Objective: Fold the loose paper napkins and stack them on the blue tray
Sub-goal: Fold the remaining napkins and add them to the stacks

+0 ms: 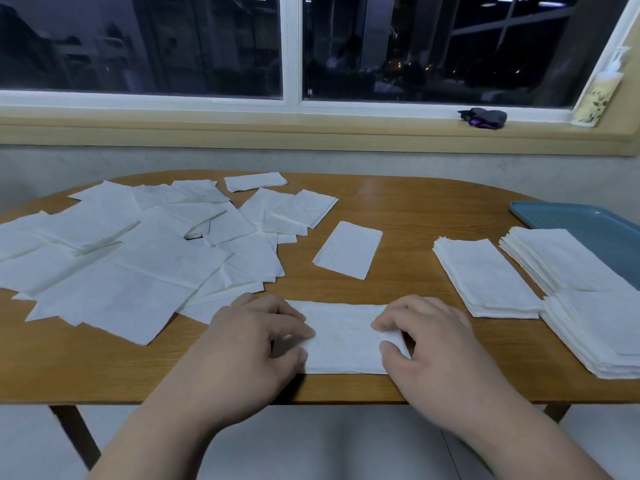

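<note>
White folded napkin [343, 337] lies flat at the near edge of the wooden table [415, 209]. Left hand [256, 337] pinches its left end, and right hand [436, 341] pinches its right end, lifting that edge slightly. Loose napkins [131, 258] are spread left of it. Folded stacks [485, 275] sit to its right, with the blue tray [588, 226] farther right, behind them.

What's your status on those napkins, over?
One napkin pinched at its ends by left hand and right hand. Three folded stacks sit between it and the blue tray. Big loose pile waits left.
</note>
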A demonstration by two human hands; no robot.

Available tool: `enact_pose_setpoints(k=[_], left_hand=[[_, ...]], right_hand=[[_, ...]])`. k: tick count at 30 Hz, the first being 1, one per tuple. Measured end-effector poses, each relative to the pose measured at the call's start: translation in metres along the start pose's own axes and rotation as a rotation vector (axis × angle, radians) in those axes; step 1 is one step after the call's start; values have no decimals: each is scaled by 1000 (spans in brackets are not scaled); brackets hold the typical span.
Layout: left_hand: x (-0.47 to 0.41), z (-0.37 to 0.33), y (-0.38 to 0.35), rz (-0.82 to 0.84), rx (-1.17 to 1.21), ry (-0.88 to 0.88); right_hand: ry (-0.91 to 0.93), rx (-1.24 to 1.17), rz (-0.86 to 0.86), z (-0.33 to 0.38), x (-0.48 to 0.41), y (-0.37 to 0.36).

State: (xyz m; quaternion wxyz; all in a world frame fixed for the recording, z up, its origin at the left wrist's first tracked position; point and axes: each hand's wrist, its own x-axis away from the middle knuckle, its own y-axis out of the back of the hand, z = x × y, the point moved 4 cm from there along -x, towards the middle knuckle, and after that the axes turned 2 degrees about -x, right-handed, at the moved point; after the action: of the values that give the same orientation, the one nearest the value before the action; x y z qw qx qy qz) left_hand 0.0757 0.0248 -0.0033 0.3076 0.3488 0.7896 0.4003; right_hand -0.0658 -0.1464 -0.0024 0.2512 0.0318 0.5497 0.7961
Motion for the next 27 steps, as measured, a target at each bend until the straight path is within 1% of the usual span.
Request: enact_pose_setpoints(k=[4,7,10,14,16,19,22,24,27], left_hand=[[0,0,0,-15,40,11],[0,-1,-1,-13,43,9],[0,-2,-1,-14,57,26],[0,-3,1,-6,48,28],[0,-3,1,-7,48,24],[-1,-2,1,-12,44,27],[-3,-1,0,-6,33,23],[-4,-2,0,-12,46,22],[-4,1,4,-90,139,62]], right_hand=[[-31,-125,-26,0,-6,9],[-31,-127,-57,6,-32,20],[-46,-54,-35,12,-74,19],[-69,80,90,10,-113,-1],[-73,132,78,7,-116,-10],[-54,230,6,4,-116,-14],[-22,281,4,2,-118,-15],[-33,249,10,0,-118,-15],[-80,83,-75,5,-110,2]])
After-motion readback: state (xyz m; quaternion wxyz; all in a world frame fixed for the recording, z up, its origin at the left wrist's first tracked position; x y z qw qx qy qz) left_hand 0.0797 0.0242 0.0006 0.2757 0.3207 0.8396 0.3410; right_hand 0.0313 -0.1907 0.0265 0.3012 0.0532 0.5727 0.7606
